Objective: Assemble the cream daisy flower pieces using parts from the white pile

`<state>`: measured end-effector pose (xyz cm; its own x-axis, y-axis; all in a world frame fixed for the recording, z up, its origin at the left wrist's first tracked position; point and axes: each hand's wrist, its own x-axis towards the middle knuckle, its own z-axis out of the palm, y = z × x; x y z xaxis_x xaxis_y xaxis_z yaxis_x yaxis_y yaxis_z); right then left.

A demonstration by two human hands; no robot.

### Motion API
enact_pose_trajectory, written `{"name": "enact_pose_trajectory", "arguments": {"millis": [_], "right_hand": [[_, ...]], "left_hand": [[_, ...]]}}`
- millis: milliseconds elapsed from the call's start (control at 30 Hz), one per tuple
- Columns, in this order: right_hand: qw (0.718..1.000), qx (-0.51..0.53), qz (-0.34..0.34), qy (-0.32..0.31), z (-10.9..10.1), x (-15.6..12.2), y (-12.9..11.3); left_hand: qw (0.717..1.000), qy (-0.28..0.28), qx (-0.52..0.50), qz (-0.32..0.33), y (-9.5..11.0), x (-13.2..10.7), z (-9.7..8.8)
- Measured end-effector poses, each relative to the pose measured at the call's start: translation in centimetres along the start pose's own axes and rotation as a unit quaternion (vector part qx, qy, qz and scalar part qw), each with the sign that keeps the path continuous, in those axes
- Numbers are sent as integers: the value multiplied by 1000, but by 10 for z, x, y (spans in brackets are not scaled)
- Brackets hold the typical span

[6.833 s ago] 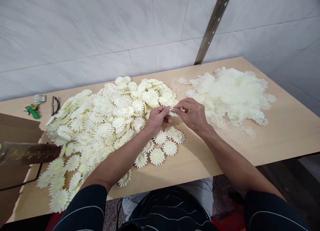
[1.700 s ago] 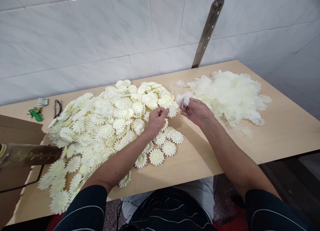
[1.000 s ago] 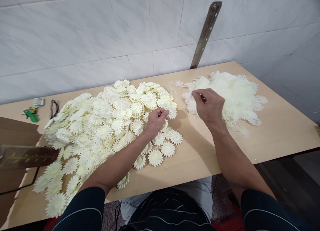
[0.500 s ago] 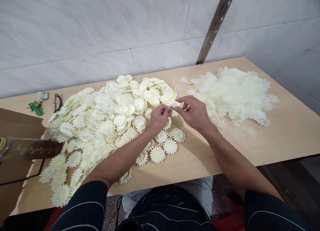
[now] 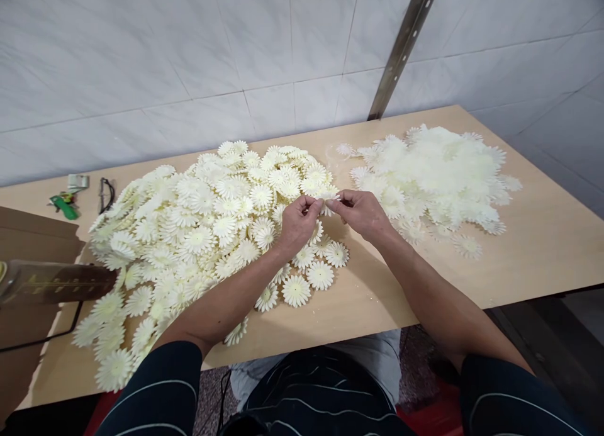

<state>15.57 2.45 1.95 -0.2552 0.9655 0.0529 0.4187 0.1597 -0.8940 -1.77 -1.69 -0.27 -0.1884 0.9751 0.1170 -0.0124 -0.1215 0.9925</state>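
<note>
Over the right end of a large heap of cream artificial flower heads (image 5: 202, 197), my two hands meet with fingertips almost touching. My left hand (image 5: 301, 222) is closed in a pinch of thumb and forefinger. Just to its right, my right hand (image 5: 359, 214) pinches as well, its thumb and forefinger pressed together. A cream artificial flower (image 5: 329, 200) shows its petals between the fingertips, and the fingers cover most of it. Below my left wrist, several single flower heads (image 5: 297, 290) lie flat near the table's front edge.
A second pile of paler, thinner petal pieces (image 5: 443, 172) covers the right side of the wooden table (image 5: 547, 247). At the left are a green-handled tool (image 5: 65, 206), a black loop (image 5: 106, 195), a cardboard box (image 5: 33, 234) and a bottle of dark liquid (image 5: 56, 281). A tiled wall (image 5: 189, 58) stands behind.
My right hand's forefinger, stretched out before, has come down against its thumb. My left hand stays in nearly the same place. The view has shifted slightly.
</note>
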Motion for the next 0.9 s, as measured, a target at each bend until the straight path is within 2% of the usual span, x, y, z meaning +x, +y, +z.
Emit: {"name": "enact_pose_trajectory", "arguments": {"millis": [167,267,367,600,800,900], "right_hand": [[999,-47,-15,-5,0,-1,-1],[999,-50,-22,2,4,-4,-6],[999,-37,-24,5,8,-7,-10],[996,-53,-51,41,10,-8,-8],[993,-70,-72,68,11,-5,-3],[992,-82,-66,65,12,-3,1]], "left_hand": [[1000,-22,-12,-11,-2,-1,0],[999,-30,-14,14,-3,0,0],[999,-15,3,28,-4,1,1],[1000,6,-7,-3,2,1,-1],[998,-30,-51,-22,3,1,2],[997,-18,-61,-46,1,2,3]]}}
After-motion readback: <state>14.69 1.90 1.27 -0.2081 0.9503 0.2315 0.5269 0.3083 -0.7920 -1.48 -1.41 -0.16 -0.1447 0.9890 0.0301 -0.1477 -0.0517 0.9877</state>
